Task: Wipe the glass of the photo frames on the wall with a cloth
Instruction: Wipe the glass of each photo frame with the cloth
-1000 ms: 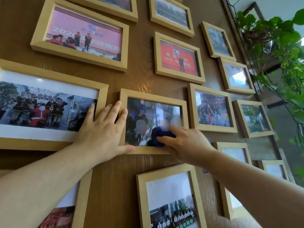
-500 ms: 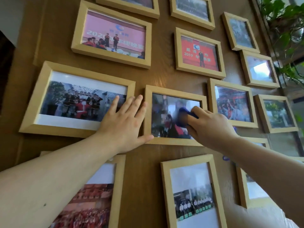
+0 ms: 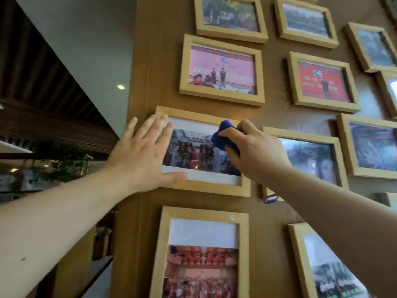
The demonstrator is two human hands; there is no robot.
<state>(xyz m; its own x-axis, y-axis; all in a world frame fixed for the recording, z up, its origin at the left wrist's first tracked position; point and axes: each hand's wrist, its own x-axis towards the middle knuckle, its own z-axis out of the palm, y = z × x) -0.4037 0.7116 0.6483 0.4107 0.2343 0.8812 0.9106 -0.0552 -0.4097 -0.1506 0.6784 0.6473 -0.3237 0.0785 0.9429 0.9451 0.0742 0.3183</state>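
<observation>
Several light wooden photo frames hang on a brown wood-panelled wall [image 3: 272, 112]. My right hand [image 3: 255, 153] is closed around a bunched blue cloth [image 3: 223, 136] and presses it on the upper right glass of a wide frame [image 3: 204, 183] holding a group photo. My left hand [image 3: 141, 155] lies flat with fingers spread over that frame's left edge, covering its left side. The cloth hides part of the photo.
A pink-photo frame [image 3: 221, 69] hangs above, a red-photo frame [image 3: 322, 82] at upper right, and a tall frame [image 3: 202, 254] below. A blue loop [image 3: 270, 198] dangles under my right wrist. The wall's left edge [image 3: 133, 125] borders an open room with plants.
Both hands have shifted left from the smaller middle frame onto the wide group-photo frame. The cloth now rests on that frame's glass, and the view has turned left.
</observation>
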